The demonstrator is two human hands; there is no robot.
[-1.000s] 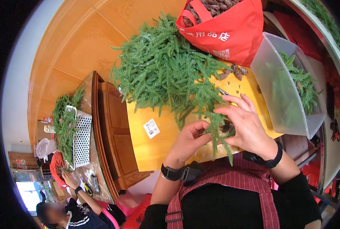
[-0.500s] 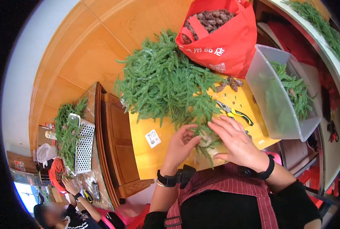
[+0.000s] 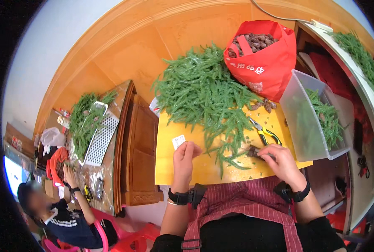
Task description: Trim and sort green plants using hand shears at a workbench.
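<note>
Right hand (image 3: 282, 161) half hides a small dark pine cone (image 3: 253, 151).

The curled fingers of the right hand (image 3: 282, 161) are hiding most of the small dark brown piece (image 3: 253, 151) they are gripping, just below the yellow-handled metal pliers (image 3: 266, 135). The closed left hand (image 3: 184, 157), left of those pliers, is concealing whatever it is pinching.

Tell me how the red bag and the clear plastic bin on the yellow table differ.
The red bag is soft, opaque fabric with handles; the clear plastic bin is rigid and see-through. The bag holds brown cones, while the bin holds green sprigs. The bag stands at the table's far edge; the bin sits at its right edge, nearer the right hand. Both are open on top.
</note>
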